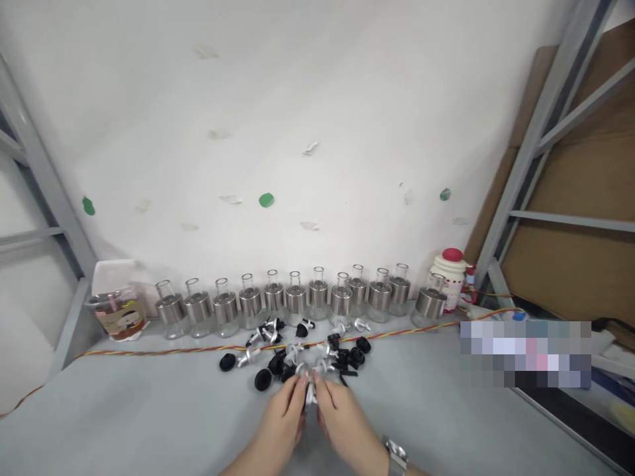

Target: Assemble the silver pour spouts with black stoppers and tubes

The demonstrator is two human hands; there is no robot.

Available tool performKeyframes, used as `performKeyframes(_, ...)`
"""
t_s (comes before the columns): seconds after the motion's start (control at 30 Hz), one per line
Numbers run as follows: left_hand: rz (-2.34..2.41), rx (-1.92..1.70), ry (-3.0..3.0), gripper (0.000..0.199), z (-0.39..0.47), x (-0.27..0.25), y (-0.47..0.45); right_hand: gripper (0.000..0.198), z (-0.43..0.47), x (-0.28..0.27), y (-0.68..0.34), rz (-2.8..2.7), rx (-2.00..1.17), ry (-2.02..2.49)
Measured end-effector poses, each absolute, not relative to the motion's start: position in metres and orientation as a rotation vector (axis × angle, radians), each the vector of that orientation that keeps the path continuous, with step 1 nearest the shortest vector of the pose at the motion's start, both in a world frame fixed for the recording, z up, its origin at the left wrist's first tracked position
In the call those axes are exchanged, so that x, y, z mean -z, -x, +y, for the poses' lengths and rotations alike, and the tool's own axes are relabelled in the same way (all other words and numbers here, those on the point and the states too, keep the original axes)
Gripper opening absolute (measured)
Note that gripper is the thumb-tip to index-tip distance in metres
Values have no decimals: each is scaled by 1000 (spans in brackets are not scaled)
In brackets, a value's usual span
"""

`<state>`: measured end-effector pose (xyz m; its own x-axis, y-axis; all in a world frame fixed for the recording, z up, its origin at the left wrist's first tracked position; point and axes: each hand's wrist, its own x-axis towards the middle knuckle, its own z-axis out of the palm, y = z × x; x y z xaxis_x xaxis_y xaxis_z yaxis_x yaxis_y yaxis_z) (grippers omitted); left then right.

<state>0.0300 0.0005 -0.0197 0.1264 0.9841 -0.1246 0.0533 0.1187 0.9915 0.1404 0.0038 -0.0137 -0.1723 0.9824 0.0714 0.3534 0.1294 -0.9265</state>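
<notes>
My left hand (pixel 286 404) and my right hand (pixel 333 403) are closed together low in the middle of the view. Between their fingertips they grip a small silver-and-black pour spout (pixel 310 395), mostly hidden by the fingers. Just beyond the hands lies a loose pile of parts: silver pour spouts (pixel 249 357) and black caps (pixel 262 379), several of each. Behind the pile stands a row of glass bottles (pixel 225 307) with brushed-steel sleeves and open necks, all upright. One such bottle (pixel 430 303) is apart at the right end.
A red-and-yellow twisted wire (pixel 188 350) runs across the grey table (pixel 149 403). At the left stands a plastic cup (pixel 119 317); at the right, a white jar with a red lid (pixel 450 277). Grey metal posts (pixel 520 172) flank the white wall. A blurred patch covers items at the right.
</notes>
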Motion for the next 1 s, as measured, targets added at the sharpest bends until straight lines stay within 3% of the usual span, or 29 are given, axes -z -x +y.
performKeyframes(0.13,1241,-1065,-1233,43,4,18,-31,48,-5,-4,-145,-1858,-589,1408)
performKeyframes(0.23,1330,-1113,-1420,39,2,16,-27,48,-7,-11,-148,-1905,-546,1419)
performKeyframes(0.43,1428,-1110,-2052,26,-3,10,-11,49,7,1,-143,-1428,-1515,1161)
performKeyframes(0.57,1449,-1106,-2244,22,-2,8,-8,54,10,8,-134,-1182,-1674,1015)
performKeyframes(0.8,1407,-1161,-1794,29,-5,6,-18,46,-1,5,-135,-1337,-1273,1124)
performKeyframes(1.0,1283,-1067,-1180,42,0,-9,-23,24,-7,-2,-152,-1937,-352,1070)
